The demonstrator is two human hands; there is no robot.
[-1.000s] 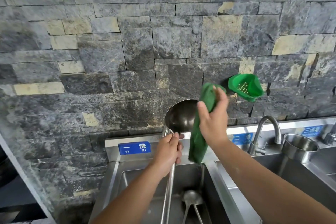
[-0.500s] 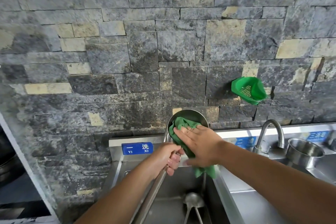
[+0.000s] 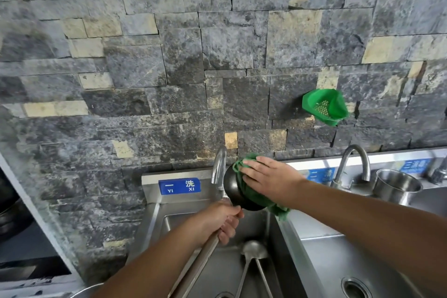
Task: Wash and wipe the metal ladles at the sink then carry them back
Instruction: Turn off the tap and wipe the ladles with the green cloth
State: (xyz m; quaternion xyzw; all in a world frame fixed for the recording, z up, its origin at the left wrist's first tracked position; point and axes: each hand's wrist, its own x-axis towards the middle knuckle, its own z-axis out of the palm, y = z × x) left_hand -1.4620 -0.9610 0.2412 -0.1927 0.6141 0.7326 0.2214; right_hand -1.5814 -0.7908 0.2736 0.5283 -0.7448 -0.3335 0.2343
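My left hand (image 3: 221,221) grips the long handle of a metal ladle (image 3: 232,189) just below its dark bowl, holding it over the left sink basin (image 3: 154,227). The bowl is turned on its side, its opening facing right. My right hand (image 3: 268,178) lies flat with straight fingers on a green cloth (image 3: 251,197), pressing it into the bowl; a cloth corner hangs below. A second ladle (image 3: 254,250) lies in the basin, with another thin handle beside it.
A faucet (image 3: 219,167) rises just left of the ladle bowl. To the right are a second faucet (image 3: 353,162), a steel pot (image 3: 396,189) and another basin with a drain (image 3: 355,288). A green strainer (image 3: 324,106) hangs on the stone wall.
The ladle has dropped lower and turned on its side. My right hand brought the hanging cloth into the bowl and now presses it flat there. The view has tilted down.
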